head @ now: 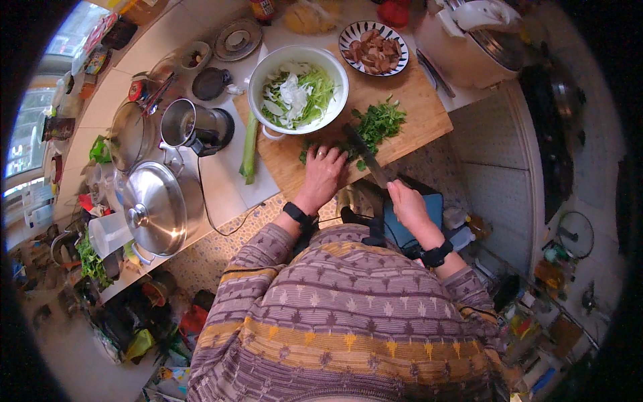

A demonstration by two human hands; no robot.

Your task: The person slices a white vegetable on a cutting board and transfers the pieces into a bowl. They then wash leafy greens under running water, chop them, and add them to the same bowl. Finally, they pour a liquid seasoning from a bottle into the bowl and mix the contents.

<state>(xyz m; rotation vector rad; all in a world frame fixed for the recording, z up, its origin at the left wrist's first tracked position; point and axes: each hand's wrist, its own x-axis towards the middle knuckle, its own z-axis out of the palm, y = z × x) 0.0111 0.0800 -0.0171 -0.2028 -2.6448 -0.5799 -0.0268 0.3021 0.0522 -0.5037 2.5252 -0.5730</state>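
My right hand (408,203) grips the handle of a kitchen knife (369,160), its blade angled across the wooden cutting board (427,108). Under the curled fingers of my left hand (325,173) lies a bunch of leafy green herbs, partly hidden by the hand. The blade is just right of those fingers. Beyond it sits a pile of chopped green herbs (380,120). A white enamel pot (343,103) with shredded pale-green vegetable (321,83) and white slices (293,95) stands on the board's far left part.
A patterned plate of sliced meat (374,52) sits at the board's far edge. Left of the board are a green stalk (248,151), a metal jug-like appliance (186,125) with a cord, and a lidded steel pot (155,208). A white rice cooker (462,50) stands far right.
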